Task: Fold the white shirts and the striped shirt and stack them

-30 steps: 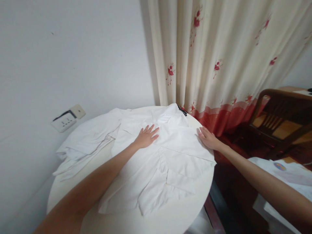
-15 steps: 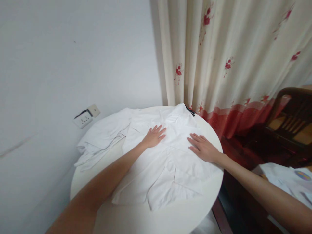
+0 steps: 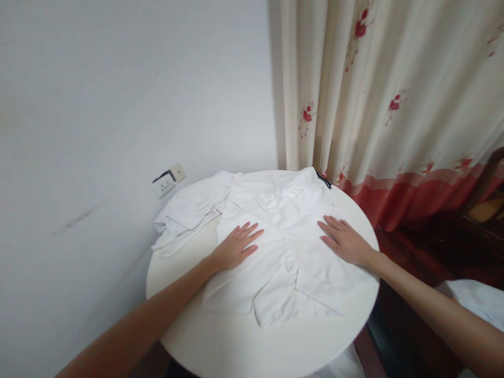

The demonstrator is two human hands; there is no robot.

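Note:
A white cloth garment (image 3: 279, 215), which looks like a shirt, lies spread out over a round white table (image 3: 220, 341). Its near part shows folds, a seam and loose flaps. My left hand (image 3: 237, 247) rests flat on the left side of the cloth, fingers spread. On the right side my right hand (image 3: 343, 239) also lies flat, palm down with its fingers stretched out. Neither hand grips the fabric. More bunched white cloth (image 3: 189, 205) lies at the table's far left; I cannot tell if it belongs to the same piece. Black strips (image 3: 323, 179) show at the far right corner.
A pale wall with a socket (image 3: 164, 185) stands close on the left. Behind the table hangs a cream curtain (image 3: 338, 79) with red flowers. A dark wooden chair (image 3: 490, 184) and some white cloth (image 3: 476, 299) are at the right.
My left hand has slid toward me and to the left over the cloth. The right hand stays in about the same place. The view has turned somewhat to the left.

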